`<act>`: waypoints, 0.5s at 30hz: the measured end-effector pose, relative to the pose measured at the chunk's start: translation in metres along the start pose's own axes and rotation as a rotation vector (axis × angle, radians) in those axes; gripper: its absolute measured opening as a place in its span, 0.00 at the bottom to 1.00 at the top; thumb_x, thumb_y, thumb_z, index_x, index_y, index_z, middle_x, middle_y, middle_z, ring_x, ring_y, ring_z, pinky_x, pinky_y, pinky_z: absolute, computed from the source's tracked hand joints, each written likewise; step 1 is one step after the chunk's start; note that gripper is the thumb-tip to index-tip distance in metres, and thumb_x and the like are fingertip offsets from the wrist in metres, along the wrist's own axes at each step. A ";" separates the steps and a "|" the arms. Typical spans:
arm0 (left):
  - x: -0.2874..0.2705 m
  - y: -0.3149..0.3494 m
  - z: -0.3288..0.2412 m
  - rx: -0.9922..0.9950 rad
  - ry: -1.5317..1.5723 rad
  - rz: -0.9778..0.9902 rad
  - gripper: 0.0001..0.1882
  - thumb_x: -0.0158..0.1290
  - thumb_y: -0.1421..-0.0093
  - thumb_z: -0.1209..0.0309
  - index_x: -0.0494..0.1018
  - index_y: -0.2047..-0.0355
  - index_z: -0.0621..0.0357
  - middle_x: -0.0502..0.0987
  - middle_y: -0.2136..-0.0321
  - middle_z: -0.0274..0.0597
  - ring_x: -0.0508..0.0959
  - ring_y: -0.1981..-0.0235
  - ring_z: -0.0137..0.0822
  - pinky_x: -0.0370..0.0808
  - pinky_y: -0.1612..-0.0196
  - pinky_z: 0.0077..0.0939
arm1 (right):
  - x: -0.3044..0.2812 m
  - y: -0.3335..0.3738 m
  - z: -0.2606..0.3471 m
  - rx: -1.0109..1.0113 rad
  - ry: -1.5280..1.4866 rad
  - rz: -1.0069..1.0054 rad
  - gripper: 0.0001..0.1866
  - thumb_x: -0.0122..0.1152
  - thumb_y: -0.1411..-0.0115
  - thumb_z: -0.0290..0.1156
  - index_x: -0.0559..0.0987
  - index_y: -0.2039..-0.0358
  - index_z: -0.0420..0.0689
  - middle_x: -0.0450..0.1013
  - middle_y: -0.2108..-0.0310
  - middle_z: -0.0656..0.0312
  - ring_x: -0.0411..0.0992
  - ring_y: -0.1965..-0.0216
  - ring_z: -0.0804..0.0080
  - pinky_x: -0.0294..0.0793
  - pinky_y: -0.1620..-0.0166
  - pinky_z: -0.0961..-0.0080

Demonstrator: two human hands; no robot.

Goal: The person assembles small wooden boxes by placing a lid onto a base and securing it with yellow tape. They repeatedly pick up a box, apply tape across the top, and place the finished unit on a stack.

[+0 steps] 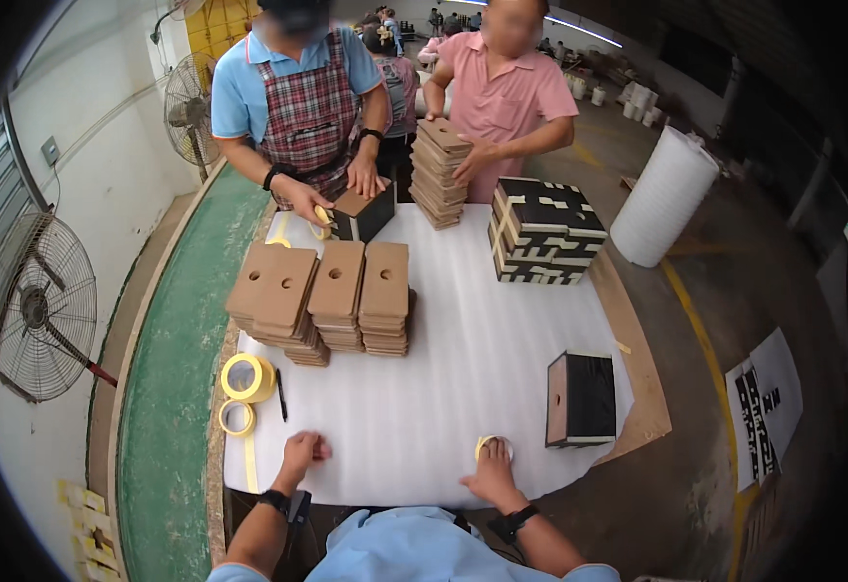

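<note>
Left hand (pixel 302 456), near left: half-curled, contents unclear. Right hand (pixel 492 472): over 1 tape roll (pixel 481 447), grip unclear; a loose hold risks slipping.

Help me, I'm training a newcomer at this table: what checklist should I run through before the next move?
1. Right hand at the small tape roll: ok, fingers lie over it; firmness of grip, cannot tell.
2. Left hand free: cannot tell, its fingers are curled.
3. Black box apart from both hands: ok, it stands at the right of the white sheet.
4. Black pen within sight: ok, it lies beside the large yellow tape roll.
5. Brown board stacks neatly squared: not ok, the leftmost boards sit staggered.
</note>
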State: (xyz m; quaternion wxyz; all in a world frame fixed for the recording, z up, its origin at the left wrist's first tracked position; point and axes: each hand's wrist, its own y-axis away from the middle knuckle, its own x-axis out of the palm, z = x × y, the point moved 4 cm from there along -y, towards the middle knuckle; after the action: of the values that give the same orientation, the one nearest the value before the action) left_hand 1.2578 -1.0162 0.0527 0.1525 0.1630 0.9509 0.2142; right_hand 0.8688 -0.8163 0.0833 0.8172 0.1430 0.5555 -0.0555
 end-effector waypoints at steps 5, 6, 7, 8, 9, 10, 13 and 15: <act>-0.008 0.003 0.013 -0.075 0.447 -0.113 0.12 0.43 0.34 0.66 0.71 0.64 0.63 0.79 0.79 0.49 0.81 0.80 0.39 0.78 0.78 0.29 | 0.009 -0.026 0.022 0.103 0.047 0.062 0.63 0.79 0.60 0.44 0.50 0.36 0.20 0.47 0.33 0.29 0.42 0.30 0.33 0.43 0.28 0.50; -0.008 0.001 0.012 -0.076 0.443 -0.103 0.12 0.44 0.34 0.67 0.71 0.64 0.63 0.79 0.79 0.49 0.81 0.81 0.39 0.77 0.79 0.29 | 0.006 -0.028 0.026 0.112 0.051 0.049 0.63 0.79 0.60 0.44 0.50 0.36 0.21 0.47 0.33 0.29 0.42 0.30 0.33 0.44 0.28 0.51; -0.008 0.001 0.012 -0.095 0.423 -0.128 0.11 0.44 0.34 0.67 0.71 0.65 0.63 0.79 0.80 0.49 0.80 0.81 0.39 0.76 0.80 0.28 | 0.003 -0.027 0.029 0.121 0.024 0.096 0.64 0.80 0.61 0.44 0.49 0.35 0.22 0.46 0.32 0.30 0.42 0.29 0.36 0.43 0.28 0.54; -0.004 0.002 0.005 -0.110 0.406 -0.141 0.11 0.44 0.34 0.67 0.70 0.65 0.63 0.78 0.80 0.49 0.80 0.82 0.38 0.76 0.80 0.27 | -0.002 -0.025 0.029 0.157 -0.001 0.100 0.65 0.80 0.61 0.44 0.49 0.35 0.23 0.45 0.32 0.30 0.41 0.29 0.37 0.43 0.27 0.55; -0.005 0.004 -0.001 -0.126 0.386 -0.166 0.11 0.44 0.34 0.67 0.70 0.66 0.62 0.78 0.80 0.49 0.80 0.82 0.38 0.75 0.81 0.27 | -0.002 -0.024 0.030 0.184 -0.032 0.107 0.65 0.81 0.61 0.44 0.48 0.34 0.24 0.45 0.31 0.30 0.41 0.28 0.38 0.43 0.27 0.56; -0.004 0.004 -0.005 -0.137 0.399 -0.149 0.11 0.44 0.34 0.67 0.70 0.66 0.62 0.78 0.80 0.49 0.80 0.82 0.38 0.75 0.81 0.27 | -0.001 -0.023 0.028 0.212 -0.063 0.114 0.66 0.81 0.62 0.43 0.48 0.34 0.24 0.44 0.31 0.30 0.41 0.28 0.40 0.43 0.27 0.57; -0.005 0.000 0.001 -0.212 0.386 -0.099 0.11 0.43 0.33 0.67 0.70 0.66 0.62 0.78 0.81 0.48 0.80 0.82 0.37 0.75 0.81 0.26 | 0.011 -0.018 0.016 0.275 -0.087 0.063 0.67 0.82 0.62 0.42 0.47 0.33 0.25 0.46 0.31 0.33 0.44 0.28 0.39 0.45 0.27 0.59; -0.008 0.003 -0.002 0.001 0.250 -0.135 0.11 0.43 0.33 0.67 0.69 0.66 0.62 0.78 0.81 0.48 0.80 0.82 0.37 0.76 0.81 0.26 | 0.002 -0.024 0.030 0.286 -0.133 0.077 0.67 0.82 0.62 0.41 0.47 0.33 0.26 0.48 0.31 0.33 0.46 0.29 0.38 0.47 0.28 0.58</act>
State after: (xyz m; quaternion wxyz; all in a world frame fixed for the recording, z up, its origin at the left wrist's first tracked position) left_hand 1.2652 -1.0171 0.0578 0.0467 0.0710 0.9714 0.2218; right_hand 0.8902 -0.8480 0.0878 0.8250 0.2754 0.4807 -0.1119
